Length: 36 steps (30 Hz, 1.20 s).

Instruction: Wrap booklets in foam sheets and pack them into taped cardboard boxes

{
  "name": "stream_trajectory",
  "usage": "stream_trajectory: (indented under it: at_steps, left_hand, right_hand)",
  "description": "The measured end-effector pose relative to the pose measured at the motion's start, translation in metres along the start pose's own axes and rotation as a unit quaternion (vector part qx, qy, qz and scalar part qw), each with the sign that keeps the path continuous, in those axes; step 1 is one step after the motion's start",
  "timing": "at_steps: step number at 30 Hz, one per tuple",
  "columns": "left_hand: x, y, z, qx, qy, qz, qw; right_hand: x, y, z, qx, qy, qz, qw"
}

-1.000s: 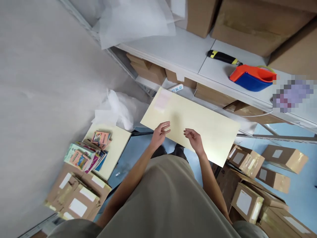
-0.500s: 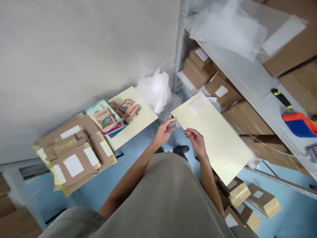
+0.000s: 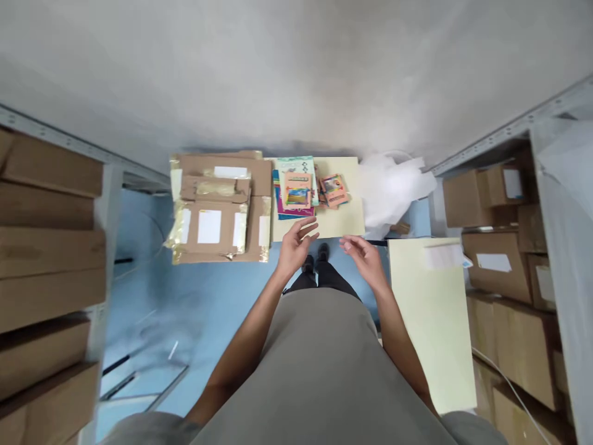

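Observation:
My left hand (image 3: 294, 248) hovers at the front edge of a pale yellow table (image 3: 340, 222), its fingers apart and nothing in it. Beyond it lies a pile of thin books and packs: a peach-coloured pack with a landscape picture (image 3: 298, 190) on top, a light green book (image 3: 303, 164) beneath, and purple and blue ones below. To their right sit several small peach packs (image 3: 334, 190). My right hand (image 3: 367, 258) is raised in front of the table's right corner, fingers loosely bent and apart, holding nothing. Neither hand touches anything.
Flattened-looking cardboard boxes (image 3: 222, 232) with white labels are stacked on the left. White wrapping sheet (image 3: 391, 188) is bunched at the right end. A second pale yellow table (image 3: 430, 334) stands at my right. Shelves of cardboard boxes (image 3: 503, 262) flank both sides.
My view and body have turned left, so the table with the books is now straight ahead and the second table lies at my right. Both hands stay raised and empty.

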<state>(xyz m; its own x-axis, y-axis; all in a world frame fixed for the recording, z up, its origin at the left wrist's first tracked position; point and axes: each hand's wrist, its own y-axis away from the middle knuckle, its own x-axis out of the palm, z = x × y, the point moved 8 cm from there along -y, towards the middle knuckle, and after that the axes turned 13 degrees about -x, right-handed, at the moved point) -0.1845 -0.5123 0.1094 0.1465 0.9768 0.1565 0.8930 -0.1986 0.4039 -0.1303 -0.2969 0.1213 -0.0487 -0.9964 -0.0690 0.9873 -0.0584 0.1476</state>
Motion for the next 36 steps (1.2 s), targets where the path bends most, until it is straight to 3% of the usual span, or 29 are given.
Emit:
stream_trajectory:
  at_steps: [5,9,15,19,26,29,31,34,36]
  left_hand:
    - [-0.073,0.002,-0.015,0.015,0.018,-0.122,0.992]
    - [-0.119,0.015,-0.019,0.021,0.025,-0.209,0.977]
    - [-0.169,0.032,-0.009,-0.003,0.023,-0.317,0.948]
    - [-0.218,0.029,0.006,-0.03,0.02,-0.355,0.934]
    - [-0.348,-0.001,0.038,-0.085,-0.021,-0.357,0.93]
    - [-0.406,-0.013,0.047,-0.135,-0.144,-0.356,0.913]
    - [-0.44,-0.017,0.053,-0.176,-0.254,-0.353,0.883]
    - [-0.474,-0.021,0.07,-0.247,-0.36,-0.317,0.842]
    - [-0.483,-0.023,0.081,-0.266,-0.387,-0.28,0.837]
  right_hand:
    - [0.064,-0.062,0.004,-0.016,-0.008,0.14,0.99]
    - [0.112,-0.097,0.006,-0.024,-0.022,0.234,0.972]
    - [0.169,-0.122,-0.007,-0.026,-0.034,0.311,0.949]
    - [0.205,-0.122,-0.027,-0.026,-0.013,0.33,0.943]
    - [0.282,-0.111,-0.097,0.028,0.07,0.327,0.942]
    - [0.314,-0.11,-0.135,0.099,0.116,0.268,0.951]
    - [0.332,-0.11,-0.155,0.138,0.142,0.214,0.957]
    - [0.357,-0.108,-0.173,0.16,0.169,0.154,0.96]
    - [0.368,-0.104,-0.178,0.166,0.183,0.121,0.961]
